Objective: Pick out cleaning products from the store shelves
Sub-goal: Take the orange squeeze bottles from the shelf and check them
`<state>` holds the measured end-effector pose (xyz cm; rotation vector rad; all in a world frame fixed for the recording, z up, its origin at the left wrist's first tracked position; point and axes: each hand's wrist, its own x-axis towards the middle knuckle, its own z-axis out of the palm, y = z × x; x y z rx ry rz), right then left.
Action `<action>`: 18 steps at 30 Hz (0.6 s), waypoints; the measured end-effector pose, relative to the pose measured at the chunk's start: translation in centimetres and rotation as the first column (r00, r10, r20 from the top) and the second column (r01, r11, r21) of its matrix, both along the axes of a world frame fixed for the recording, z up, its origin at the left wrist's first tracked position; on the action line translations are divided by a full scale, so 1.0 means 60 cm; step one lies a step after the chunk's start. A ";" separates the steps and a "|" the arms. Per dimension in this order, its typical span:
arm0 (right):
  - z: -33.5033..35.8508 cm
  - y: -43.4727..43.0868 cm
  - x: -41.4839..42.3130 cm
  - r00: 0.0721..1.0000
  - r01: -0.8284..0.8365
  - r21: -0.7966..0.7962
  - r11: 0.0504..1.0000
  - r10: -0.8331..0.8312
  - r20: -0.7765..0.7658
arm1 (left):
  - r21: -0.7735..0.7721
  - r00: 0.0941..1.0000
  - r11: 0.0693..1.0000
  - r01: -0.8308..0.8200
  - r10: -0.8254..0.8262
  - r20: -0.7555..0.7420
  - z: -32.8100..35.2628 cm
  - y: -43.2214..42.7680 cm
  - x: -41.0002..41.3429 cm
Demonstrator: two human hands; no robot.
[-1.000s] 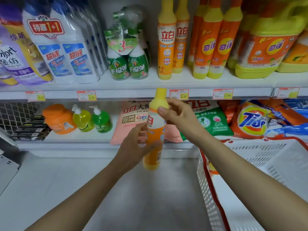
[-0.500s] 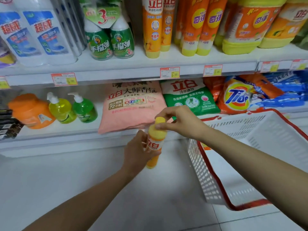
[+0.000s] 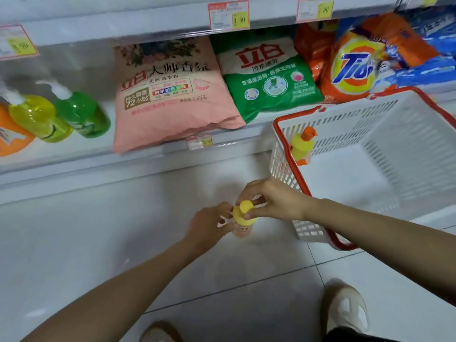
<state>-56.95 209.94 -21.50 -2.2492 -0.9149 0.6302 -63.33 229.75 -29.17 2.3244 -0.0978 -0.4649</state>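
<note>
Here, at the lower centre of the frame, both hands hold 1 orange plastic bottle with a yellow cap [image 3: 243,218] above the floor: the left hand [image 3: 209,225] curls around its body, and the right hand [image 3: 274,201] pinches the cap. Just right of it sits a white slotted basket with a red rim [image 3: 407,119], holding 1 yellow-topped bottle with an orange spout [image 3: 301,146].

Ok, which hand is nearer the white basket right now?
Right. The right hand pinches the yellow bottle at its cap, close beside the white basket; the left hand grips the bottle from the other side, farther away.
</note>
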 end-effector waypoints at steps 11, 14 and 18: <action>0.010 -0.011 0.011 0.981 -0.098 -0.153 0.983 0.070 -0.179 | 0.230 0.952 0.957 0.179 -0.227 0.204 0.079 0.040 0.052; 0.030 0.009 0.040 0.958 -0.218 -0.237 0.947 0.161 -0.239 | 0.232 0.843 0.973 0.001 -0.126 0.522 0.167 0.081 0.108; 0.128 0.058 0.123 0.996 -0.077 -0.031 0.997 0.075 -0.045 | 0.270 0.594 0.931 -0.245 -0.076 0.801 0.295 0.128 0.205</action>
